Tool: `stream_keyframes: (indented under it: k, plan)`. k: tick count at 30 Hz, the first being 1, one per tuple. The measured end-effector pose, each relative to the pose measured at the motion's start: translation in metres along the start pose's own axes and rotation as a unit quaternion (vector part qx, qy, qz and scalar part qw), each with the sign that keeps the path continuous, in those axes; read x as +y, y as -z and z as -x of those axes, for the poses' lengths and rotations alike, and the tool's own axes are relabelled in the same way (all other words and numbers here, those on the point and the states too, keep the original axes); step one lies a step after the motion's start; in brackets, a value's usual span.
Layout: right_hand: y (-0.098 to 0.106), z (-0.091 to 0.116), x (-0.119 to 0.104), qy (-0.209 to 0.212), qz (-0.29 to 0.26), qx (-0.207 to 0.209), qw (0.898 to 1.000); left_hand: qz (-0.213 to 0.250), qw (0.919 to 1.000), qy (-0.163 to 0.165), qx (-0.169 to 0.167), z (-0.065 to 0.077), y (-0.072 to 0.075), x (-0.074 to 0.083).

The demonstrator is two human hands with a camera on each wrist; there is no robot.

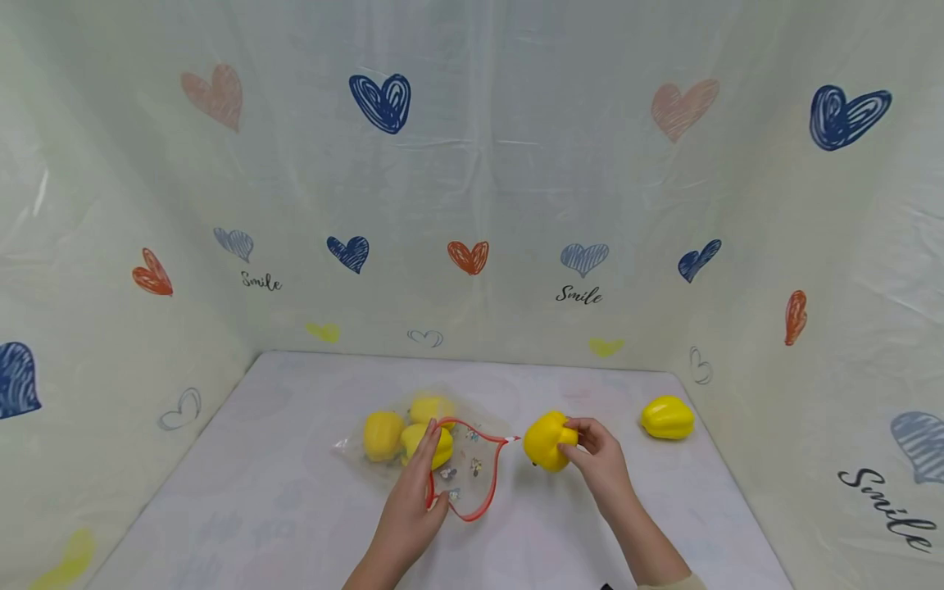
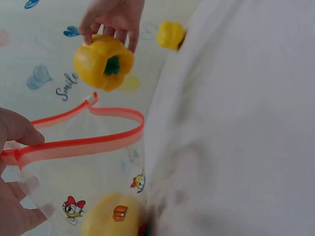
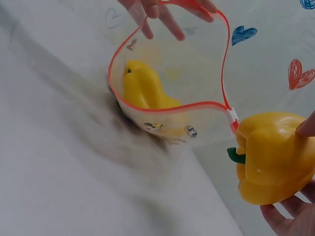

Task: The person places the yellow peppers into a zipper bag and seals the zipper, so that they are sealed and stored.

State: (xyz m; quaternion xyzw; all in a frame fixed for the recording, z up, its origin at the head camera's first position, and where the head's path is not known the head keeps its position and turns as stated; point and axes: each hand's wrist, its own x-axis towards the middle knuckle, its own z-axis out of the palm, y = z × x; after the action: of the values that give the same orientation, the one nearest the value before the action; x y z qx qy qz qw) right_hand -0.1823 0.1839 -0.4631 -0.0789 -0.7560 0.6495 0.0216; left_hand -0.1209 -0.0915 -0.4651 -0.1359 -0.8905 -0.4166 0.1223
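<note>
My right hand grips a yellow bell pepper by one end, its green stem facing the bag. A clear zip bag with a red rim and small cartoon prints lies on its side, its mouth spread wide toward that pepper. The left hand holds the bag at the rim, thumb on one side and fingers on the other. Several yellow bell peppers are inside the bag. A white slider sits at the corner of the mouth, close beside the held pepper.
Another yellow bell pepper lies at the right side of the white table. Behind and at both sides hang pale sheets printed with hearts and the word Smile. A small dark object shows at the bottom edge.
</note>
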Motion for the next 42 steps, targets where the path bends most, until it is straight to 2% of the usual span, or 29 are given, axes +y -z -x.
stream_keyframes:
  k: [13,19,34,42]
  plan:
    - [-0.012,0.022,-0.008,0.014,-0.009,-0.023,1.0,0.0,0.9991,0.04,-0.015,-0.002,0.0,0.004]
    - [-0.023,0.03,-0.013,0.026,-0.024,-0.053,0.998,0.002,0.9985,0.051,-0.021,-0.002,0.001,0.006]
    - [-0.049,0.037,-0.012,0.05,-0.032,-0.102,0.993,0.004,0.9991,0.039,-0.016,-0.001,0.001,0.003]
    - [-0.063,0.037,-0.011,0.061,-0.037,-0.136,0.988,0.004,0.9997,0.021,-0.007,-0.001,0.002,0.0]
